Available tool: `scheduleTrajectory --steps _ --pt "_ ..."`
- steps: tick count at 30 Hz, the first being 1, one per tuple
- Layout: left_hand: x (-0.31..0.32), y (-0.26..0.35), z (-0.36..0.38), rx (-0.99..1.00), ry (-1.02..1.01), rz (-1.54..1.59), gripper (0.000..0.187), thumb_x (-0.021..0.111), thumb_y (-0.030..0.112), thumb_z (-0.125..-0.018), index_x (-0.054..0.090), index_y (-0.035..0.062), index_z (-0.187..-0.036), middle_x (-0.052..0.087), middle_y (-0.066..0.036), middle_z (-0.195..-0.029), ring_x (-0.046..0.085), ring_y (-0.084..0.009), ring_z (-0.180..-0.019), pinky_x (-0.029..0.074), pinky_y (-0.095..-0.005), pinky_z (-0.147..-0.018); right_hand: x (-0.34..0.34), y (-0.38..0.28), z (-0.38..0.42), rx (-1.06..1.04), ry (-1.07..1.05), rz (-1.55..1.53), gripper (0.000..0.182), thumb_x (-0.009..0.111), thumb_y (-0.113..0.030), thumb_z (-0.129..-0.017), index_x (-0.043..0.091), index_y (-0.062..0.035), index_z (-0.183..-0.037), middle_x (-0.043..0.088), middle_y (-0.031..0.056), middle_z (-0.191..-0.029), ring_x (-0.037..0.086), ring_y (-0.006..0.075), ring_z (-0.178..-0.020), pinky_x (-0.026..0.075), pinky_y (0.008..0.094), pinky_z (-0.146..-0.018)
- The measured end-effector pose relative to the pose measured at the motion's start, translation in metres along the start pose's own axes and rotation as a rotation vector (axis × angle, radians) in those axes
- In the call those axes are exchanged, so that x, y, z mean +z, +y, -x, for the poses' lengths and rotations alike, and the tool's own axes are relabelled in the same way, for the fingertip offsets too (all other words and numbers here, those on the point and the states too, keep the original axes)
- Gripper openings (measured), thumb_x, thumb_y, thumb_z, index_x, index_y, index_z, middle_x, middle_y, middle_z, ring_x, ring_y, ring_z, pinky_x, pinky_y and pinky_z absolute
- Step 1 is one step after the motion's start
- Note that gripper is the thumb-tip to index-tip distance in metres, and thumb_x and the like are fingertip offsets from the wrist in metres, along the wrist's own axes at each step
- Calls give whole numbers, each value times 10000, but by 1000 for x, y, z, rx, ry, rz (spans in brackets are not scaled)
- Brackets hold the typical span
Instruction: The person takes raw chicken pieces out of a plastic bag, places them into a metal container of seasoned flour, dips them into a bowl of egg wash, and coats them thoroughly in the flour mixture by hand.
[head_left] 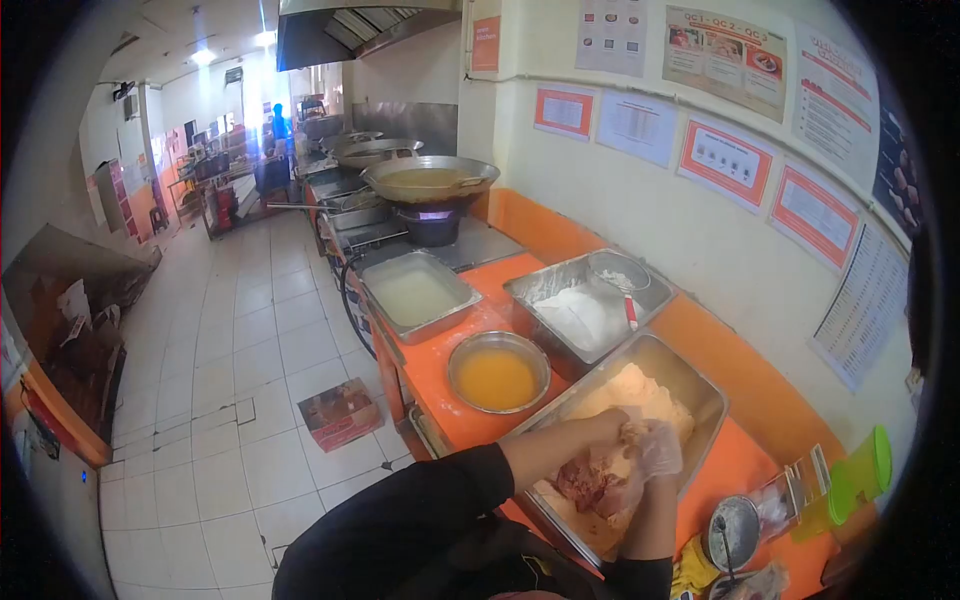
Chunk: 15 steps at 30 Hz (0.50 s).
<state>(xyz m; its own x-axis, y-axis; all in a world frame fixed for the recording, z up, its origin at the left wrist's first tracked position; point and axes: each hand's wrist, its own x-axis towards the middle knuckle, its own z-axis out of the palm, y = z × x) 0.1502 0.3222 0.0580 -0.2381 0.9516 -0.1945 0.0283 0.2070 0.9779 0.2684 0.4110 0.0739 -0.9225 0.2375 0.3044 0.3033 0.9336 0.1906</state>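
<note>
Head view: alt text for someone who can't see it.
A person's left hand and plastic-gloved right hand are together over reddish meat and pale orange powder in a metal tray. Nearby stand a bowl of orange liquid and a pan of white powder; beyond, a wok sits on a burner.

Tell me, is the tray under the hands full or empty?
Partly full: the tray holds heaped pale orange powder and reddish meat; its far side shows above.

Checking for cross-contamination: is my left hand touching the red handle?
Apart: the head view plainly shows the rim of the large pan between your left hand and the red handle.
</note>
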Motion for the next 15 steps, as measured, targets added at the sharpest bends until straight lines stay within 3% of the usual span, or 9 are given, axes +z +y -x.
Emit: scheduleTrajectory --steps 2,5,8,11,14,15 --pt "6 -5 -4 9 -28 -430 286 435 324 -815 573 114 -951 586 -58 -892 548 -206 -812 443 -352 -713 -16 14 0 -48 -199 30 245 565 -183 -670 613 -38 -861 584 128 -873 533 270 -896 432 335 -756" --pt "15 -11 -12 -19 -119 -690 294 421 338 -820 571 120 -949 583 -54 -901 544 -204 -822 441 -351 -716 20 25 -2 -157 -106 215 198 559 -158 -675 629 -50 -826 591 109 -871 541 253 -878 434 328 -742" --pt "13 -15 -21 -54 -179 -665 303 408 351 -825 570 126 -947 579 -51 -909 541 -202 -831 439 -350 -720 -37 -3 -8 103 -136 -122 176 554 -139 -685 638 -53 -812 589 117 -863 541 260 -879 428 337 -751" --pt "0 -15 -25 -126 -215 -328 313 394 365 -831 569 131 -945 576 -47 -917 537 -199 -840 437 -348 -724 -39 -3 1 333 277 -558 134 573 -129 -678 637 -47 -761 603 123 -787 570 274 -772 443 340 -689" --pt "-12 -9 -26 -179 -209 329 323 381 378 -836 567 137 -943 572 -43 -925 534 -197 -849 434 -347 -728 -61 9 9 315 128 -417 142 597 -147 -681 634 -31 -753 608 148 -700 583 274 -642 444 338 -595" --pt "-16 -2 -22 -55 -207 656 364 338 397 -850 587 131 -860 575 -52 -857 542 -202 -806 440 -351 -724 -66 6 9 303 82 -545 151 604 -157 -682 634 -28 -754 608 150 -684 583 269 -620 441 337 -576"
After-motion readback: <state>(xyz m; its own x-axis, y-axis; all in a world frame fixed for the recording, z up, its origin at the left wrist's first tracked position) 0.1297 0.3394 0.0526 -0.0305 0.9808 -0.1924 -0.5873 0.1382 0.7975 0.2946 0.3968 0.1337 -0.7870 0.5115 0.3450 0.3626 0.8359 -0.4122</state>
